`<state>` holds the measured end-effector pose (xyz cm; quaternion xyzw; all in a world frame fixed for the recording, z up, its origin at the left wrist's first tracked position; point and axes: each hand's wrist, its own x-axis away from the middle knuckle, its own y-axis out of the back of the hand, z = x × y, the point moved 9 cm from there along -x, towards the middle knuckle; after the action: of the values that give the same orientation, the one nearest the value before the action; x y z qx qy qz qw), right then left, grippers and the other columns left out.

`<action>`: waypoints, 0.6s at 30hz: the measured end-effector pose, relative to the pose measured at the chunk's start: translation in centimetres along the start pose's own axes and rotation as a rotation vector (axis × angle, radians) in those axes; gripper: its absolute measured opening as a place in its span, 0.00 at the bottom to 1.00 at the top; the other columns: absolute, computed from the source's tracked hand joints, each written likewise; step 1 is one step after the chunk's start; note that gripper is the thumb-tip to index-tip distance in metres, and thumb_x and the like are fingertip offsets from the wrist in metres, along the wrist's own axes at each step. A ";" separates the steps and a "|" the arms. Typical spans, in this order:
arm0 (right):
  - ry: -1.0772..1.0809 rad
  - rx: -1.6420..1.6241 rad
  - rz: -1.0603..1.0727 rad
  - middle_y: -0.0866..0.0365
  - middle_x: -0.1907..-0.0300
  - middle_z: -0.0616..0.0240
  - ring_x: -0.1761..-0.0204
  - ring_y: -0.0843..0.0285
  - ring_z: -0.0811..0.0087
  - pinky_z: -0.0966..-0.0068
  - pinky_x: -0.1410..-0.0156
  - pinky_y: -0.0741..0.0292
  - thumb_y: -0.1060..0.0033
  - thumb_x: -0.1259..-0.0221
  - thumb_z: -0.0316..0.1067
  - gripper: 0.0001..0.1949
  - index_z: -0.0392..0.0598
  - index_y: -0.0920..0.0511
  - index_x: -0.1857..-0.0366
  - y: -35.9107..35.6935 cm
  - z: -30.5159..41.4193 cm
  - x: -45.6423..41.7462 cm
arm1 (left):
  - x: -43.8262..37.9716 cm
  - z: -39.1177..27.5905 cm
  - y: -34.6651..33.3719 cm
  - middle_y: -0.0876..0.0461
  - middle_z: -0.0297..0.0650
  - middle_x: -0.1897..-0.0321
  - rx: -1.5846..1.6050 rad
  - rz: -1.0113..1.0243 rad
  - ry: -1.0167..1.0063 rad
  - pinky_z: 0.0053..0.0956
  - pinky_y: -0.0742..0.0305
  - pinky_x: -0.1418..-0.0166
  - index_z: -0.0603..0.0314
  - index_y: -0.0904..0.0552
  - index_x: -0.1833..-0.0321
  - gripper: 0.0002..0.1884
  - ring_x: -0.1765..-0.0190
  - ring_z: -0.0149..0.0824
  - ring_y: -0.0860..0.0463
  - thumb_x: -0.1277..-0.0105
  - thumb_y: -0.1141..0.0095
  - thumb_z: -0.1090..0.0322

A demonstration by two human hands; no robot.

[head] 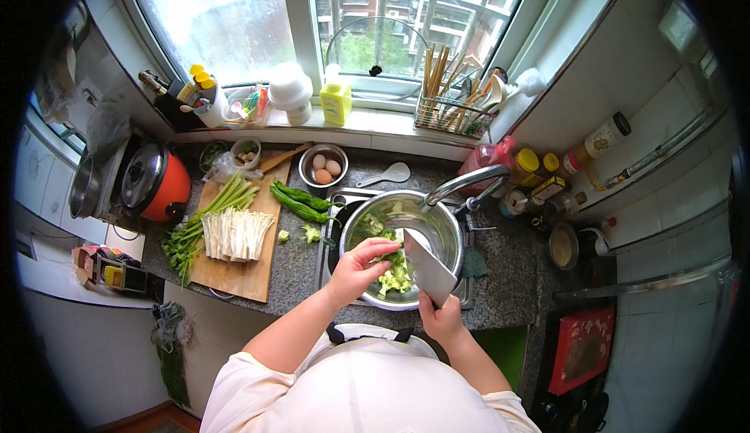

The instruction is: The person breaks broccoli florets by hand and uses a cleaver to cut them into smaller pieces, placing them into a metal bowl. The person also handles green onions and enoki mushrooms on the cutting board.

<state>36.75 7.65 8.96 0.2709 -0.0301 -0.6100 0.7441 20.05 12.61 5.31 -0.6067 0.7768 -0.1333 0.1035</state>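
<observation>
A Chinese cleaver (426, 267) is gripped by its handle in my right hand (442, 317), at the near right rim of a stainless steel basin (440, 217). Its broad blade slants over the basin. Above the basin's left side hovers my left hand (358, 266), fingers bent toward the cut broccoli (395, 279) inside. Whether a piece sits between those fingers is unclear. The basin rests in the sink (323, 269) under a curved chrome faucet (469, 183). Two small broccoli bits (311, 233) lie on the counter to the left.
On the left, a wooden cutting board (234, 280) bears enoki mushrooms (237, 235) and celery (225, 201). Green peppers (302, 203), a bowl of eggs (323, 166) and a white spoon (387, 174) lie behind. An orange rice cooker (167, 184) stands far left; seasoning jars (525, 163) stand right.
</observation>
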 end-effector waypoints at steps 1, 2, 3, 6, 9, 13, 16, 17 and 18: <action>0.031 -0.006 0.002 0.20 0.72 0.55 0.74 0.19 0.61 0.72 0.67 0.24 0.43 0.40 0.23 0.14 0.35 0.25 0.51 0.0 0.4 0.0 | -0.1 0.2 0.0 0.22 0.40 0.46 0.046 -0.025 0.037 0.28 0.28 0.37 0.65 0.25 0.41 0.20 0.44 0.31 0.23 0.37 0.44 0.79; 0.062 -0.012 0.005 0.19 0.70 0.55 0.73 0.19 0.61 0.72 0.66 0.23 0.43 0.41 0.22 0.15 0.35 0.26 0.49 0.1 1.0 -0.2 | -0.1 0.4 0.0 0.21 0.40 0.47 0.093 -0.051 0.074 0.26 0.29 0.37 0.65 0.25 0.41 0.20 0.45 0.30 0.23 0.38 0.43 0.79; 0.091 -0.017 0.008 0.18 0.68 0.55 0.73 0.18 0.61 0.73 0.64 0.21 0.43 0.42 0.21 0.17 0.35 0.26 0.47 0.1 1.6 -0.3 | 0.0 0.7 0.2 0.21 0.40 0.47 0.099 -0.077 0.108 0.26 0.29 0.38 0.66 0.25 0.42 0.20 0.46 0.29 0.23 0.38 0.42 0.78; 0.112 -0.004 0.016 0.17 0.61 0.55 0.69 0.17 0.63 0.74 0.61 0.20 0.44 0.44 0.19 0.17 0.37 0.23 0.48 0.4 3.0 -0.7 | 0.2 1.4 0.6 0.19 0.41 0.50 0.115 -0.159 0.192 0.23 0.27 0.41 0.67 0.24 0.45 0.20 0.50 0.28 0.21 0.41 0.37 0.76; 0.235 0.124 -0.028 0.18 0.56 0.56 0.68 0.16 0.65 0.75 0.61 0.20 0.44 0.47 0.16 0.17 0.39 0.20 0.51 0.4 5.2 -0.8 | 0.3 1.3 0.2 0.20 0.42 0.50 0.169 -0.177 0.238 0.23 0.27 0.42 0.67 0.24 0.45 0.20 0.49 0.28 0.21 0.41 0.37 0.78; 0.238 0.134 -0.006 0.20 0.51 0.58 0.66 0.17 0.65 0.75 0.61 0.20 0.44 0.53 0.15 0.21 0.39 0.19 0.51 0.0 4.6 -0.4 | 0.3 0.8 -0.3 0.20 0.42 0.50 0.236 -0.209 0.156 0.23 0.26 0.43 0.68 0.24 0.44 0.21 0.49 0.30 0.21 0.42 0.37 0.79; 0.284 0.171 -0.013 0.21 0.50 0.57 0.65 0.17 0.65 0.74 0.60 0.20 0.44 0.55 0.15 0.23 0.38 0.20 0.49 0.0 4.7 -0.1 | 0.2 0.9 -0.4 0.20 0.42 0.51 0.274 -0.248 0.125 0.24 0.25 0.43 0.68 0.25 0.44 0.21 0.49 0.31 0.21 0.41 0.37 0.79; 0.287 0.173 -0.016 0.21 0.49 0.57 0.64 0.17 0.65 0.74 0.59 0.20 0.44 0.56 0.15 0.23 0.38 0.20 0.49 0.0 4.6 0.0 | 0.2 0.8 -0.5 0.20 0.42 0.51 0.283 -0.255 0.125 0.24 0.25 0.43 0.68 0.25 0.44 0.21 0.49 0.31 0.21 0.41 0.37 0.79; 0.290 0.176 -0.019 0.21 0.49 0.57 0.64 0.17 0.65 0.74 0.59 0.20 0.44 0.56 0.15 0.24 0.38 0.20 0.49 0.0 4.6 0.0 | 0.2 0.7 -0.6 0.20 0.42 0.51 0.291 -0.262 0.126 0.24 0.25 0.43 0.68 0.25 0.44 0.21 0.50 0.30 0.20 0.41 0.37 0.79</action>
<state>35.03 5.97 12.84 0.4204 0.0269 -0.5667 0.7082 20.72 12.20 4.87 -0.6716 0.6688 -0.2941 0.1233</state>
